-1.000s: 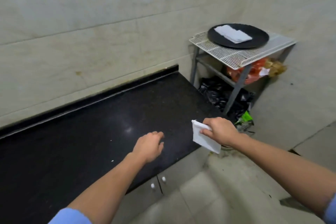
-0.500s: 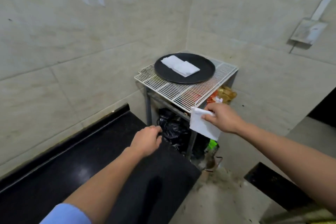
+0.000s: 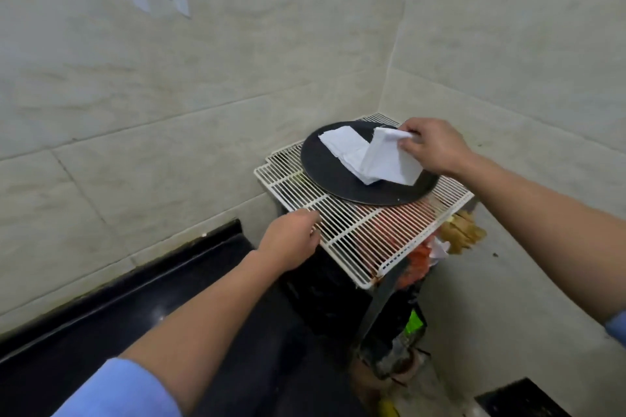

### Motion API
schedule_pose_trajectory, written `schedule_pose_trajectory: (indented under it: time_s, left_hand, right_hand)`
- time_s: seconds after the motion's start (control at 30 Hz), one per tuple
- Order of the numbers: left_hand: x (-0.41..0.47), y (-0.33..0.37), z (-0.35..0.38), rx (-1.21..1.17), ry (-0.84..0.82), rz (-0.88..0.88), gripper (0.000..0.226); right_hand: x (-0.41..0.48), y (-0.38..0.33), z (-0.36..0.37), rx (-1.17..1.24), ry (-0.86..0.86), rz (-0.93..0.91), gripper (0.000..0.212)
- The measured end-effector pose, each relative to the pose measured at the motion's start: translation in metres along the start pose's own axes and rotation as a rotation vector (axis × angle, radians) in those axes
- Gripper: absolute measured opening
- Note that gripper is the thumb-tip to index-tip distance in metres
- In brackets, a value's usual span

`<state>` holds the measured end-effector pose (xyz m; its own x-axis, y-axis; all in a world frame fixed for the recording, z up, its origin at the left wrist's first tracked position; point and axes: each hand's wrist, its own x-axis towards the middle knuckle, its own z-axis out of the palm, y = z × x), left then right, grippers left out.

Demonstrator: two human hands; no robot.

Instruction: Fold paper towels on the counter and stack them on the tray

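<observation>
Black counter (image 3: 135, 315) at lower left. The left hand (image 3: 291, 240), fingers loosely curled and holding nothing, rests at the near edge of the rack (image 3: 355, 234), likely for steadying. Centre right, the right hand (image 3: 437, 149) pinches a folded towel (image 3: 389, 162) by its top corner. The towel's lower edge meets the stack (image 3: 342, 145) on the tray (image 3: 325, 176), evidently for alignment. Tiled corner walls stand behind.

White folded towel (image 3: 389, 162) hangs tilted over folded towels (image 3: 342, 147) on black tray (image 3: 325, 176).
</observation>
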<state>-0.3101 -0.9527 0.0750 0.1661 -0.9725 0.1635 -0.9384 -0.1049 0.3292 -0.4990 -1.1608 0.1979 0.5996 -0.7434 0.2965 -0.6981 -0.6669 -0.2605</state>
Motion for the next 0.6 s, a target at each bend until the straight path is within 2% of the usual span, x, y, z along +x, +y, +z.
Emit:
schedule_pose_trajectory:
  time_s: [0.17,0.37,0.6]
  left_hand:
    - [0.066,0.004,0.015,0.034,0.119,-0.108,0.023]
    - [0.131,0.020,0.041,0.136,0.163,-0.286,0.024]
    - [0.151,0.027,0.059,0.172,0.190,-0.427,0.026]
  right_hand:
    - [0.092,0.033,0.030,0.011,-0.030,-0.159,0.018]
    - [0.178,0.061,0.071,0.067,-0.263,-0.379,0.014]
    - [0.251,0.060,0.118,0.073,-0.399,-0.503,0.019]
